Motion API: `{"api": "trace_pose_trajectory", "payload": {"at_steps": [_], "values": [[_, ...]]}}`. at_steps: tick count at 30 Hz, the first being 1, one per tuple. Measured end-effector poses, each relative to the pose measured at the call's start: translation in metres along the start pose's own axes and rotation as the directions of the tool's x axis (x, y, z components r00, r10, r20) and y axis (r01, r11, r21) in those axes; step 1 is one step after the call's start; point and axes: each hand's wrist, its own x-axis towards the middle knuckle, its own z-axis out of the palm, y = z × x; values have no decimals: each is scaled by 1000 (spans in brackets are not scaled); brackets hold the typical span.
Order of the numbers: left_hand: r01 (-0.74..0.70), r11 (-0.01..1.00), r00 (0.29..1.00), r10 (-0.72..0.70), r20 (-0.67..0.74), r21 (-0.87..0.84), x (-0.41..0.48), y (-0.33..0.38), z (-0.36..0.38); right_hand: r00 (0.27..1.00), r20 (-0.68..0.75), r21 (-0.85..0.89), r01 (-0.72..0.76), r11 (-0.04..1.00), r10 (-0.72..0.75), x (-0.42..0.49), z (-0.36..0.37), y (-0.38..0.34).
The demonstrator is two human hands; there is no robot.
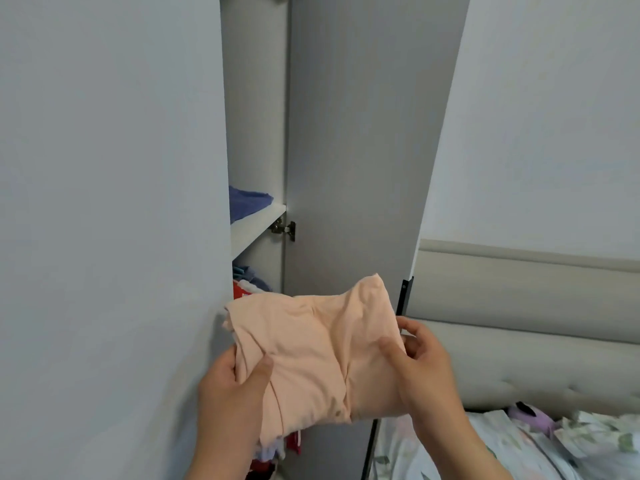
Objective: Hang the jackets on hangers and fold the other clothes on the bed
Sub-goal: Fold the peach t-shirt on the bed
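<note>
Open wardrobe (256,116), folded peach garment (311,351)

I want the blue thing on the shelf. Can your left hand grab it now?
Probably not yet. The left hand grips the folded peach top together with the right hand. The wardrobe door stands open, so the way to the blue cloth on the shelf looks free once it lets go.

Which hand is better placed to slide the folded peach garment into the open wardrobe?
Probably the left hand: it grips the peach garment on the side facing the wardrobe shelves; the right hand sits by the door.
</note>
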Motion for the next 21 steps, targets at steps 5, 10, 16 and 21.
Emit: {"api": "trace_pose_trajectory", "payload": {"at_steps": [5,10,16,21], "values": [[-64,994,997,61,-37,-91,28,24,19,995,-61,55,85,995,-82,17,27,-27],[-111,983,993,102,-66,-145,54,42,27,986,-92,104,150,983,-141,39,48,-44],[-148,987,981,138,-136,-66,76,59,41,983,-99,146,170,975,-157,75,70,-46],[-157,978,982,140,-126,-136,99,80,77,983,-121,214,164,963,-141,119,95,-39]]}}
